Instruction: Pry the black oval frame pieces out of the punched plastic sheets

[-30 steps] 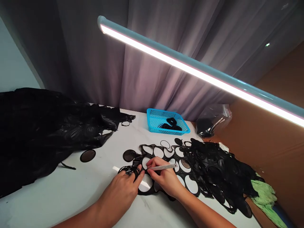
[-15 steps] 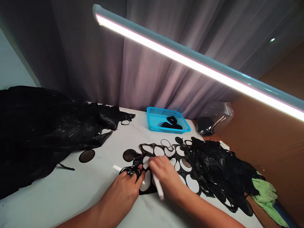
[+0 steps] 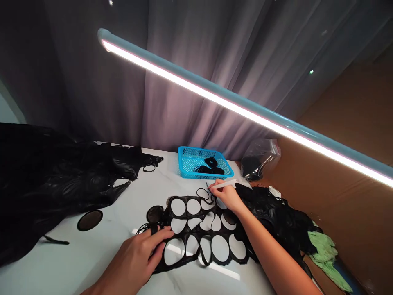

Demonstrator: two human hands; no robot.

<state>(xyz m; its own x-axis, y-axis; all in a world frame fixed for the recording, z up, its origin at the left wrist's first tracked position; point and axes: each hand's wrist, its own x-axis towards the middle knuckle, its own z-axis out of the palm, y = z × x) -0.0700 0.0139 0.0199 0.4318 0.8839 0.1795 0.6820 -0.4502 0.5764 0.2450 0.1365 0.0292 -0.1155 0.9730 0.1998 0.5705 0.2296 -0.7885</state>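
Observation:
My right hand pinches a white pen-like tool with a thin dark tip. The tip points at the far edge of a black sheet full of round holes, near a loose thin black ring. Fingers of my left hand are closed on a bunch of thin black rings, and its fingertips press on the sheet's left side. Just beyond them lies a dark disc. Palm and thumb underside of the left hand are hidden.
A blue basket holds black rings at the back. Black sheets are piled at left, with a dark disc beside them. Tangled black scrap, a clear bag and green cloth lie right. A lamp tube hangs above.
My right hand has moved away from the sheet's middle to its far edge, so more holes show. My left hand stays by the ring bunch. The view has shifted slightly.

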